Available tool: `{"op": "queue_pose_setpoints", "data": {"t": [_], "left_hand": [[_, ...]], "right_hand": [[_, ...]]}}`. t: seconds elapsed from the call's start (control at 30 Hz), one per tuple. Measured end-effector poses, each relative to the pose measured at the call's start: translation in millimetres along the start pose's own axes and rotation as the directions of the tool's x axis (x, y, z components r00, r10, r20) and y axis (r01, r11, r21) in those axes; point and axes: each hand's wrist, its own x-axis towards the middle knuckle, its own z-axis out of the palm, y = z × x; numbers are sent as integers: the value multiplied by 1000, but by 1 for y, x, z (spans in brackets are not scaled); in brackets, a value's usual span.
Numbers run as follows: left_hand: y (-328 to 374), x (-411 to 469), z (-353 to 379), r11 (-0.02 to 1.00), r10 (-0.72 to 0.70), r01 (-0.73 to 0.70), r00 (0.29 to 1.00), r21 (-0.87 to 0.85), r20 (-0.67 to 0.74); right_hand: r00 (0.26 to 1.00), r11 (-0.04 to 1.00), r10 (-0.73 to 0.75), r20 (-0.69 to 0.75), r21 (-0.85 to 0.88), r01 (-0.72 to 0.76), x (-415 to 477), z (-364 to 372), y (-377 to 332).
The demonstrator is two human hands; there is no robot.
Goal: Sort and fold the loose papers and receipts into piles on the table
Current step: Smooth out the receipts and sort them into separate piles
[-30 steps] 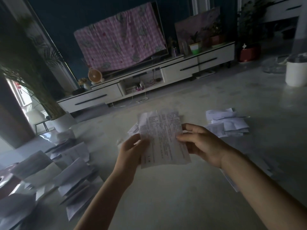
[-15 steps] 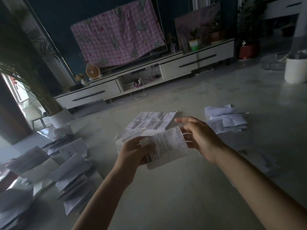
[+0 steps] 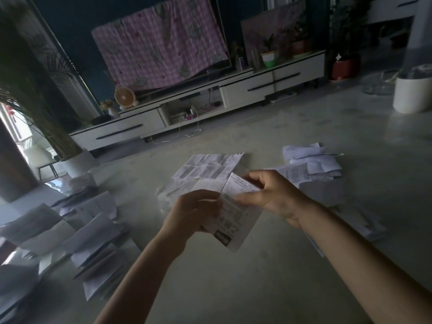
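Note:
A printed white receipt (image 3: 235,220) is held above the pale table (image 3: 233,288) between both hands, bent over along a fold. My left hand (image 3: 191,212) pinches its left edge. My right hand (image 3: 273,195) grips its upper right part with thumb and fingers. Just behind the hands lies a creased, unfolded sheet (image 3: 208,168) on a small pile. A heap of folded papers (image 3: 88,244) covers the table's left side. Another pile of receipts (image 3: 313,162) lies to the right, beyond my right hand.
A white round container (image 3: 412,94) stands at the table's far right. More papers (image 3: 364,220) lie partly hidden under my right forearm. Beyond the table are a white TV cabinet (image 3: 247,90), a cloth-covered screen, and a potted palm (image 3: 35,108) at the left.
The receipt was flat and upright between both hands. It has been bent over and lowered, and the creased sheet behind it has come into sight.

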Motion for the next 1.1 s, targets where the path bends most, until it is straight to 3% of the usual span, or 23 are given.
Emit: {"op": "queue_pose_setpoints", "data": {"t": [0.1,0.2,0.3,0.4,0.5,0.63,0.77,1.1], "left_hand": [[-3,2,3,999,-19,16,997,-32,-77],[-5,4,8,980,-52,23,989,-199,-141],[1,0,13,926,-103,59,990,-372,-100],[8,-5,13,832,-152,151,987,-534,43],[8,-5,15,873,-100,112,994,-475,50],[3,-4,21,955,44,-84,989,-285,-143],[2,-7,34,968,113,-154,972,-196,-206],[22,-16,98,917,110,-90,994,-388,28]], "right_hand": [[999,998,30,-37,51,-28,0,0,1],[998,987,61,1,148,-61,-3,-1,4],[999,976,28,-30,216,-21,-3,0,7],[986,996,-76,-147,40,83,0,1,9],[970,982,-145,-195,-150,116,-1,3,7],[988,999,-37,-153,9,39,-5,-2,-4],[988,977,-96,-119,-203,70,-11,-7,-4],[949,950,-80,-304,-312,-20,-45,-63,-14]]}}
